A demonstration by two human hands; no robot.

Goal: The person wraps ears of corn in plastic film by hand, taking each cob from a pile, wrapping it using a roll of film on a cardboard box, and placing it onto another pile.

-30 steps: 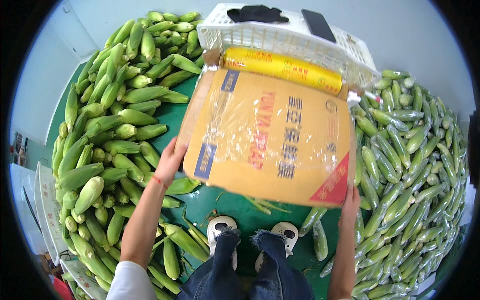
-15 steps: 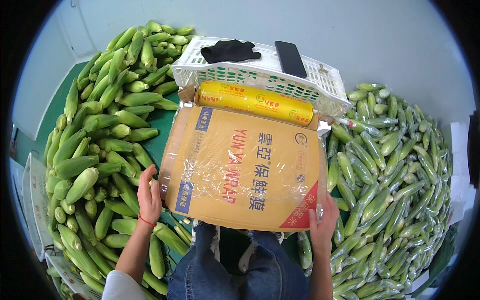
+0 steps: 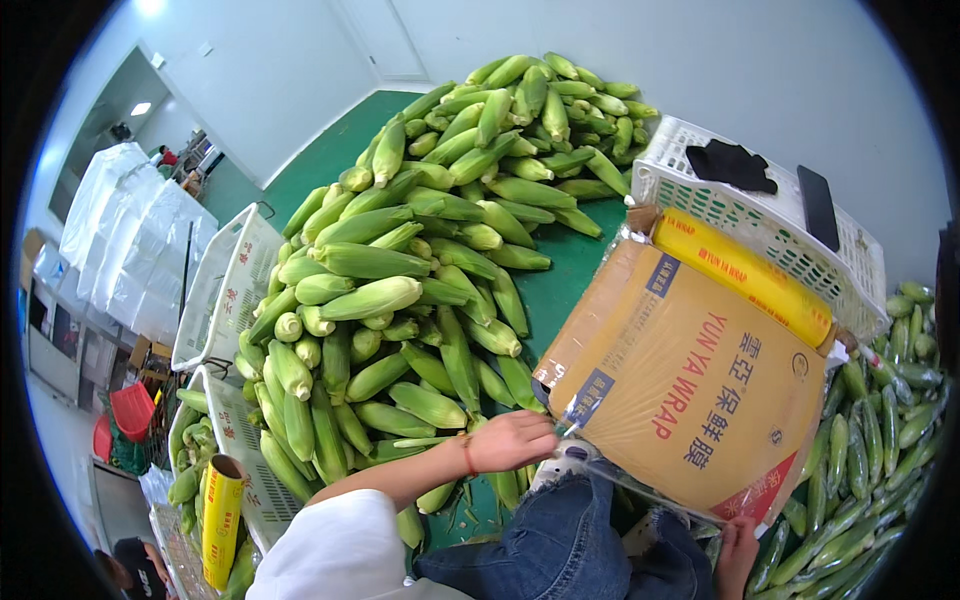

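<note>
A flat brown cardboard box [image 3: 690, 380] lies tilted before me above my knees, clear plastic film [image 3: 640, 480] over its top. Along its far edge sits a yellow roll of cling film [image 3: 745, 275]. At the box's near left corner, my left hand [image 3: 515, 440] is closed, pinching the film's edge. My right hand [image 3: 738, 552] has its fingers closed on that edge at the near right corner. Left of the box rises a big heap of corn in green husks [image 3: 430, 290]. To the right lies a heap of film-wrapped corn cobs [image 3: 870, 480].
Behind the box stands a white plastic crate [image 3: 760, 205] carrying a black cloth glove [image 3: 732, 165] and a dark phone [image 3: 818, 207]. White crates [image 3: 230, 280] line the left, one with another yellow roll [image 3: 222, 520]. A person [image 3: 140, 568] is partly visible at lower left.
My view has swung left, so the box appears further right. Both hands have come to the box's near corners and closed on the film; my left hand was apart from the box before.
</note>
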